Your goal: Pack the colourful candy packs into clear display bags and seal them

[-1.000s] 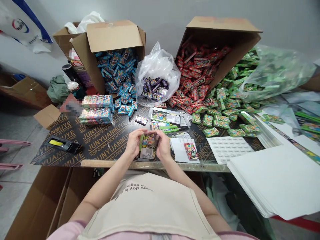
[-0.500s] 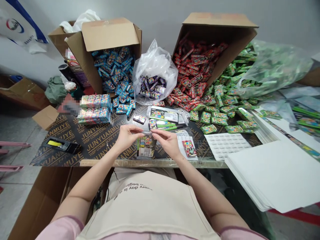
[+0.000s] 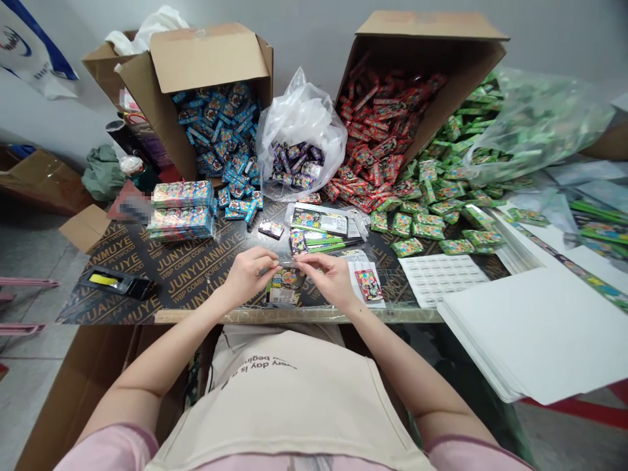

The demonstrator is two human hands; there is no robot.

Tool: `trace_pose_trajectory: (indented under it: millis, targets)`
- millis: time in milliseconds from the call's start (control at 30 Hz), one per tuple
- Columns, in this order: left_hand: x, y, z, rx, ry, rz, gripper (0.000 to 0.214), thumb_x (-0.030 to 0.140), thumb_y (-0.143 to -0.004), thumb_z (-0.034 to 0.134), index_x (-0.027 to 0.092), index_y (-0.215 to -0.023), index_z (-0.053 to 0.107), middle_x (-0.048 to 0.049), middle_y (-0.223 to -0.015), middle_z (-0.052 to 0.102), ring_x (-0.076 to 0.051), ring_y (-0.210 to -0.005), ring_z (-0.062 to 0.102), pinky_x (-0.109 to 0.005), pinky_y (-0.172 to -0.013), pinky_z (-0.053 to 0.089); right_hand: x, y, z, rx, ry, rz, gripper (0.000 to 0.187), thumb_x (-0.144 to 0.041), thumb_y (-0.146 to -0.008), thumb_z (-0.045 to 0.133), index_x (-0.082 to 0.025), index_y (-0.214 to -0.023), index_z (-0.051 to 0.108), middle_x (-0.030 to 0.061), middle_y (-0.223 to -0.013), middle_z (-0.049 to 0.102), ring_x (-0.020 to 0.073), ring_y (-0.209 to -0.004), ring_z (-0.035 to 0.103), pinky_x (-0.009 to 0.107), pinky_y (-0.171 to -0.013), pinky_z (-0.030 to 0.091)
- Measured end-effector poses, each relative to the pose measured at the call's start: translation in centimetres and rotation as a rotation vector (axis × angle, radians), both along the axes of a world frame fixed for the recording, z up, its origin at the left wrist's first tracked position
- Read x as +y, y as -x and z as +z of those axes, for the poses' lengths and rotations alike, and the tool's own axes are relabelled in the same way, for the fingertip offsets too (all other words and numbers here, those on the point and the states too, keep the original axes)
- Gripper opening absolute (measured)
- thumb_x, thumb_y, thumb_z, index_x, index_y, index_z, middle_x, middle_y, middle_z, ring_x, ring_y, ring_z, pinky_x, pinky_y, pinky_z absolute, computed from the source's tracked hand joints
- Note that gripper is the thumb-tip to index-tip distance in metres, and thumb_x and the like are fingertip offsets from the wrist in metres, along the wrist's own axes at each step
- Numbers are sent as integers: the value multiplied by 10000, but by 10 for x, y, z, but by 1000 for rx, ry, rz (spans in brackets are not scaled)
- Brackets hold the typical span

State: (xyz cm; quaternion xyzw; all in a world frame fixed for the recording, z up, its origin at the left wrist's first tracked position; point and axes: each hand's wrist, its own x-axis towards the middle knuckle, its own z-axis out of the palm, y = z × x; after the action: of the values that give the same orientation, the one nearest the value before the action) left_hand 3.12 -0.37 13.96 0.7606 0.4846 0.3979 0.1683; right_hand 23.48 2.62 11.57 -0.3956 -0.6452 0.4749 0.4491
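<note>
Near the front edge of the table, a clear plastic bag (image 3: 284, 289) with a black printed card in it hangs or stands between my hands. My left hand (image 3: 251, 276) pinches the bag's top edge from the left. From the other side, my right hand (image 3: 328, 278) grips the same edge between thumb and forefinger. Just beyond lie a small purple-and-white box (image 3: 271, 228) and a pile of flat black-and-green printed packs (image 3: 321, 222). A red packet (image 3: 367, 286) rests on a white sheet to the right of my right hand.
Cartons of blue packets (image 3: 220, 124) and red packets (image 3: 387, 118) stand at the back. Between them is a clear bag of purple packets (image 3: 297, 160). Loose green packets (image 3: 444, 190) spread rightward. A tape dispenser (image 3: 118, 282), wrapped bundles (image 3: 181, 209) and white boards (image 3: 540, 327) lie around.
My fingers have shifted slightly along the bag's top edge, the left hand turning a little more closed. The whole view has tilted slightly; the other objects stay in place.
</note>
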Motion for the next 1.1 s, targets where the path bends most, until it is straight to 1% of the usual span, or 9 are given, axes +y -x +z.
trace_pose_trajectory:
  millis: [200, 333, 433, 533, 633, 767, 900, 1000, 1100]
  targets:
    - [5, 5, -5, 143, -24, -70, 220, 277, -889, 551, 184, -720, 656, -81, -860, 713, -168, -772, 651, -279, -724, 503, -4, -6, -17, -48, -198, 54, 112, -302, -834, 639, -283, -862, 746, 31, -1050, 746, 247, -965, 705, 447, -909, 550]
    - [11, -5, -6, 297, 126, -122, 257, 286, -887, 560, 197, -1111, 649, -79, -933, 699, -193, -853, 656, -279, -776, 499, -5, -3, -25, -75, -203, 47, 159, -322, -883, 576, -291, -910, 729, 36, -1083, 734, 242, -1039, 676, 451, -978, 509]
    - [15, -6, -8, 319, 187, -98, 325, 257, -899, 529, 199, -1208, 611, -75, -901, 698, -195, -832, 657, -280, -783, 497, -8, 6, -34, -13, -137, 23, 338, -351, -857, 625, -291, -1190, 632, 59, -1246, 654, 238, -1123, 629, 427, -1024, 476]
    - [14, 14, -10, 131, 165, 44, 263, 243, -905, 500, 195, -1107, 661, -85, -972, 713, -203, -890, 661, -304, -836, 498, -12, 18, -58, -15, 24, 33, 750, -383, -771, 722, -288, -1435, 386, 93, -1372, 541, 253, -1132, 608, 427, -1001, 482]
    - [5, 51, -21, -101, 129, 328, 288, 265, -904, 493, 192, -1135, 649, -85, -1064, 706, -200, -944, 653, -311, -885, 487, -4, 35, -86, -100, 151, 176, 650, -415, -803, 668, -252, -1394, 453, 79, -1159, 650, 249, -1002, 640, 420, -918, 511]
    - [-22, 96, -65, -171, 205, 668, 459, 320, -898, 486, 159, -1327, 523, -74, -939, 701, -187, -829, 649, -322, -840, 498, 43, 70, -98, -228, -39, 212, 561, -444, -866, 570, -240, -1379, 473, 106, -1265, 601, 267, -1158, 561, 449, -1018, 418]
    - [-52, 114, -110, -85, 356, 863, 544, 325, -881, 488, 120, -1384, 461, -144, -1040, 683, -261, -969, 645, -423, -901, 492, 113, 118, -91, -570, -271, 81, 923, -491, -717, 730, -200, -1485, 309, 193, -1534, 298, 360, -1416, 265, 531, -1120, 236]
    - [-62, 111, -119, 79, 325, 918, 655, 344, -828, 582, 135, -1425, 412, -206, -1341, 534, -346, -1254, 495, -512, -1025, 405, 151, 149, -88, -729, -280, 56, 1070, -450, -667, 772, -173, -1523, 193, 225, -1569, 189, 398, -1440, 175, 573, -1106, 192]
    - [-56, 102, -112, 68, 285, 832, 575, 337, -814, 610, 174, -1355, 507, -186, -1417, 472, -353, -1328, 418, -538, -1079, 346, 163, 165, -84, -754, -287, 83, 1007, -322, -682, 727, -169, -1519, 189, 207, -1522, 312, 393, -1409, 231, 592, -1091, 168]
